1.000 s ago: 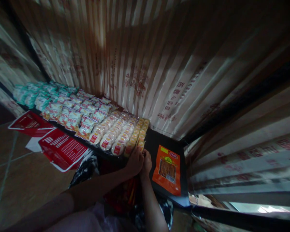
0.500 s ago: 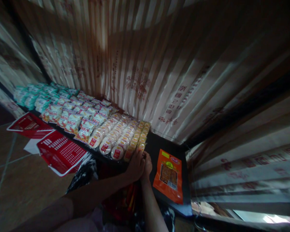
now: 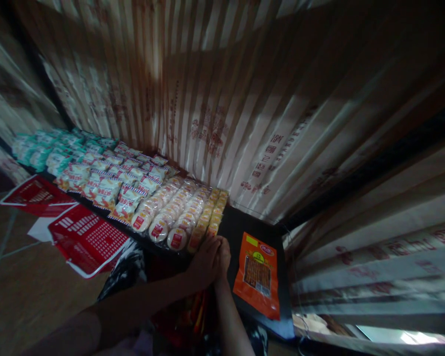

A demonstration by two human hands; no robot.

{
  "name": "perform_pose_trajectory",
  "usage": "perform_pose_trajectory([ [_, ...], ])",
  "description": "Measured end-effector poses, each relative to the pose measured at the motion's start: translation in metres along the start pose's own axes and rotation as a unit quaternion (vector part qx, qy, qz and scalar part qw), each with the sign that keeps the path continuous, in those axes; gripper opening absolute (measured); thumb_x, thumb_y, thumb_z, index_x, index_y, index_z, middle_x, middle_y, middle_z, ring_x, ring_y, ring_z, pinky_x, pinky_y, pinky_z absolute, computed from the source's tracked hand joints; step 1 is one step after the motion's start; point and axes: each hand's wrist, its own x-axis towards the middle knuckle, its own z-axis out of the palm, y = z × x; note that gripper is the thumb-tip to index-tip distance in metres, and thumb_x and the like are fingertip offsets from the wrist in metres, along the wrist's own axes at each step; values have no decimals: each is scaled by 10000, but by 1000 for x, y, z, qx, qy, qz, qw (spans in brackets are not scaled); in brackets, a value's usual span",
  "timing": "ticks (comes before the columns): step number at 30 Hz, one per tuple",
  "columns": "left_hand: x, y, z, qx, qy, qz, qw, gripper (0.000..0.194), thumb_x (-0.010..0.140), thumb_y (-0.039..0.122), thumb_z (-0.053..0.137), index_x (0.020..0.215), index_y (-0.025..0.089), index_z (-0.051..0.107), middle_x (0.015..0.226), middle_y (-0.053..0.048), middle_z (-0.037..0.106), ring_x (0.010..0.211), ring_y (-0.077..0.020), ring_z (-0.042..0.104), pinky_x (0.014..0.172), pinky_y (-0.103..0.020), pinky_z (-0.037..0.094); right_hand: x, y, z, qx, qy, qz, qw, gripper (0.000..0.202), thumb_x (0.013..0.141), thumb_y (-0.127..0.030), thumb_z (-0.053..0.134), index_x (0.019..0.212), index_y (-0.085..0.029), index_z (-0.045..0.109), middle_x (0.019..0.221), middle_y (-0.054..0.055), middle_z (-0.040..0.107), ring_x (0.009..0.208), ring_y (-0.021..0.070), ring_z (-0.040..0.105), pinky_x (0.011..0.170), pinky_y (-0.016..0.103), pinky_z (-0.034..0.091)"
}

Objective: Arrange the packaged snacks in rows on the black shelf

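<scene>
My left hand [image 3: 203,259] and my right hand [image 3: 223,257] are pressed together at the front edge of a dark shelf [image 3: 244,225]. Both sit at the near end of a row of small yellow snack packets [image 3: 212,212]. Whether the fingers grip a packet cannot be made out in the dim light. An orange flat snack bag [image 3: 257,274] lies on the shelf just right of my right hand. Left of the yellow row run rows of round white packets with red labels [image 3: 170,212].
Further left lie red-and-white striped packets [image 3: 124,185] and green packets [image 3: 44,148]. Striped printed sheeting [image 3: 222,99] hangs behind and to the right. Red printed cards [image 3: 85,237] lie on the floor at the left. A patterned bag [image 3: 128,267] sits below the shelf.
The view drifted slightly left and up. Both hands slid a little down, off the end of the yellow row, and stay together at the shelf's front edge.
</scene>
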Motion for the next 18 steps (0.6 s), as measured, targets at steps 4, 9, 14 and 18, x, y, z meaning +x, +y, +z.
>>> perform_pose_trajectory([
  [4, -3, -5, -24, 87, -32, 53, 994, 402, 883, 128, 316, 1259, 70, 447, 1339, -124, 459, 1343, -216, 246, 1082, -420, 302, -3, -3, 2, -12, 11, 24, 1000, 165, 747, -304, 376, 767, -203, 506, 755, 44, 569, 692, 178, 528, 637, 299, 427],
  [9, -8, -18, -37, 207, -57, 83, 973, 474, 858, 221, 417, 1324, 135, 408, 1393, -80, 415, 1359, -258, 205, 1106, -470, 173, -5, -10, 2, -19, 19, 33, 999, 137, 776, -318, 420, 725, -210, 488, 730, 34, 536, 675, 171, 499, 644, 293, 412],
  [14, -3, -21, -41, 243, -77, 102, 962, 436, 887, 213, 370, 1312, 130, 417, 1375, -69, 438, 1352, -242, 223, 1122, -443, 100, -5, -14, -1, -45, 24, 18, 999, 163, 797, -321, 433, 691, -217, 500, 732, 44, 533, 743, 190, 484, 695, 307, 410],
  [18, 0, -23, -43, 242, -103, 110, 959, 415, 910, 182, 315, 1313, 140, 407, 1372, -49, 438, 1353, -226, 220, 1126, -417, 94, -6, -12, -3, -56, 29, -6, 998, 215, 821, -342, 392, 728, -213, 537, 763, 65, 573, 797, 205, 506, 765, 338, 418],
])
